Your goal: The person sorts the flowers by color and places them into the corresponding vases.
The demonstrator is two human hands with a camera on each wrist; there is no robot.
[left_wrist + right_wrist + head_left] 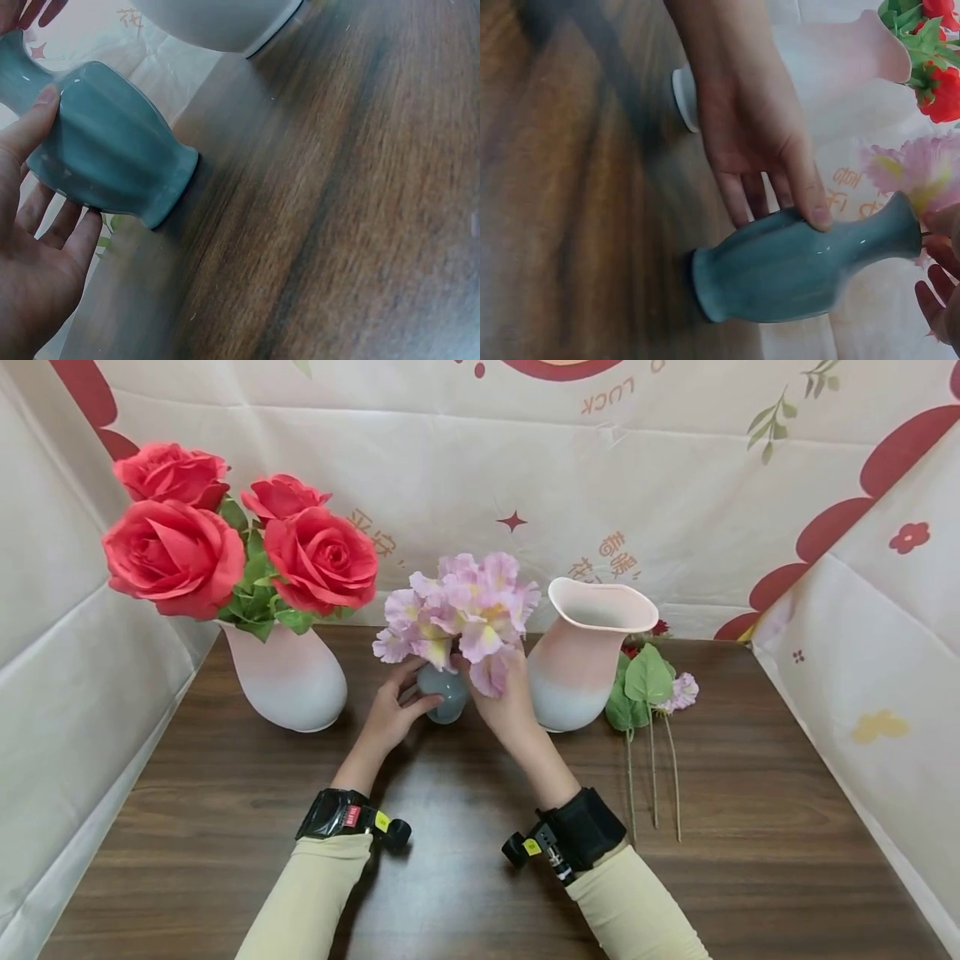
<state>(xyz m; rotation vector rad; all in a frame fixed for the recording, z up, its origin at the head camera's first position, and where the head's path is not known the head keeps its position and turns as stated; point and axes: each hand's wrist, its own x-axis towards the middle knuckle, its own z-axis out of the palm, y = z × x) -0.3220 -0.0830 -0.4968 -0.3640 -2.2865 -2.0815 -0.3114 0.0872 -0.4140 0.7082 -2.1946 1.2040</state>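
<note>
A small blue-grey glazed vase [447, 695] stands upright on the table between both hands. My left hand [390, 714] grips its body, with the thumb [39, 116] across the near side and the fingers behind. Over the vase mouth spreads a bunch of pale purple-pink flowers with yellow centres [461, 606]. My right hand [506, 706] is up under these blooms, which partly cover its fingers in the head view. In the right wrist view, its fingertips [939, 251] pinch a dark stem right at the vase mouth.
Left stands a pink-and-white vase [285, 681] with several red roses [180, 556]. A second pink-and-white vase [581, 672] stands just right of my right hand. Loose stems [652, 768] with leaves and a small purple bloom [681, 692] lie further right. A printed cloth [450, 468] backs the table.
</note>
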